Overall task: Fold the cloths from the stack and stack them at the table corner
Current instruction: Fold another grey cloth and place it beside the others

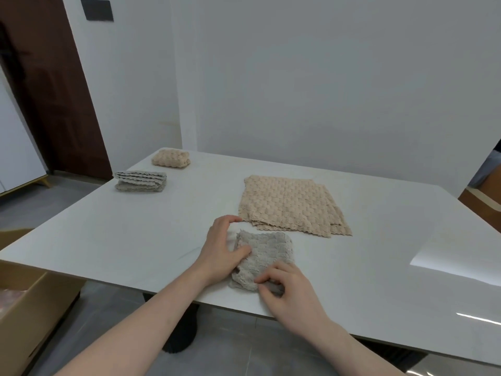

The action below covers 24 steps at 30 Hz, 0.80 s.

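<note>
A grey textured cloth (267, 253), folded small, lies near the front edge of the white table (135, 234). My left hand (222, 248) rests flat on its left side, fingers spread. My right hand (290, 286) pinches the cloth's near corner. Just behind lies a stack of flat, unfolded beige cloths (290, 204). At the far left corner sit a pile of folded grey cloths (141, 181) and, behind it, a folded beige cloth (170, 158).
An open cardboard box (29, 308) stands on the floor at the left, below the table edge. A dark wooden door (54, 85) and a white wall are behind. The table's black leg (181, 335) shows under the front edge.
</note>
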Tool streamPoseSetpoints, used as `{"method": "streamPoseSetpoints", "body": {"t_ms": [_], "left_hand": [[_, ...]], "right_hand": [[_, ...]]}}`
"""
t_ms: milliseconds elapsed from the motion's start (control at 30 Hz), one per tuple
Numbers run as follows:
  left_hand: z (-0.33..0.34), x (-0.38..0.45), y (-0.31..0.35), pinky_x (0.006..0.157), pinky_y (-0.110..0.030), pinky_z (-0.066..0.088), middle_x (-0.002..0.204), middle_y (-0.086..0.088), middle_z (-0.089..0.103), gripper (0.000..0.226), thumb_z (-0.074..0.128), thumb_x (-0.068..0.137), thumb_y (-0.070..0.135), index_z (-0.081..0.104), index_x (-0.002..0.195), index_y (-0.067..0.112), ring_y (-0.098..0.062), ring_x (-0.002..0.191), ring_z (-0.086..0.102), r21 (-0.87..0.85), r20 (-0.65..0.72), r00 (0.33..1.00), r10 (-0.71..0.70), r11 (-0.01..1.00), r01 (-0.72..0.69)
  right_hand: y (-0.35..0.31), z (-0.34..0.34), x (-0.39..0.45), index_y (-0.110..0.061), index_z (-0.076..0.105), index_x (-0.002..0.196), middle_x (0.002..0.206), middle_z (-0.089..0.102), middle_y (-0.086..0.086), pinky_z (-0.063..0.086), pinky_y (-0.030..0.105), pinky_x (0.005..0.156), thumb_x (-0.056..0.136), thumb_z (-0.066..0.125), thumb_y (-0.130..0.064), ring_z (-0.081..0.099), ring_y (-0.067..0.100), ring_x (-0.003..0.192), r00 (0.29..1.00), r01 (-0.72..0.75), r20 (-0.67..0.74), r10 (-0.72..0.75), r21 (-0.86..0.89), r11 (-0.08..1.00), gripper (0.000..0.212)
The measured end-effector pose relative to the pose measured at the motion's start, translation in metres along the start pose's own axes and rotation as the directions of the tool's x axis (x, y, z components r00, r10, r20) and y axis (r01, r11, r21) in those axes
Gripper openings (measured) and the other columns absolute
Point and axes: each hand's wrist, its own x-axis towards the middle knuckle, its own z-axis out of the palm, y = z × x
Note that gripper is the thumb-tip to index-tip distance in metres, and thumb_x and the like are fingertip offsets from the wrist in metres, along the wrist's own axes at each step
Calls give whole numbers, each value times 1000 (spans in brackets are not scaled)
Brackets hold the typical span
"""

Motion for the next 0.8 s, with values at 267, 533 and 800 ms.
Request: {"method": "streamPoseSetpoints", "body": {"t_ms": [267,533,800], "left_hand": [[5,-6,4,129,-44,-8,172,12,11,57,33,104,44,25,160,44,-11,158,-1,506,385,923,-3,837,-208],[4,0,6,127,-45,-15,173,12,0,67,30,100,43,10,164,41,-6,158,-9,489,479,870,-114,858,-156],[-1,-5,9,122,-41,28,151,12,51,72,50,80,37,42,152,40,-18,142,38,57,184,970,-159,987,151]], "right_hand": [[3,-1,-2,-34,70,90,96,62,-22,43,18,93,84,67,-35,56,3,100,1000,20,14,-20,-6,1000,7],[1,-1,-1,-34,76,85,96,64,-21,44,15,89,83,68,-38,58,1,100,997,-72,31,71,49,996,9],[-6,-34,13,-35,72,96,98,71,-14,52,24,66,89,70,-15,63,9,73,883,-242,-274,382,431,869,21]]}}
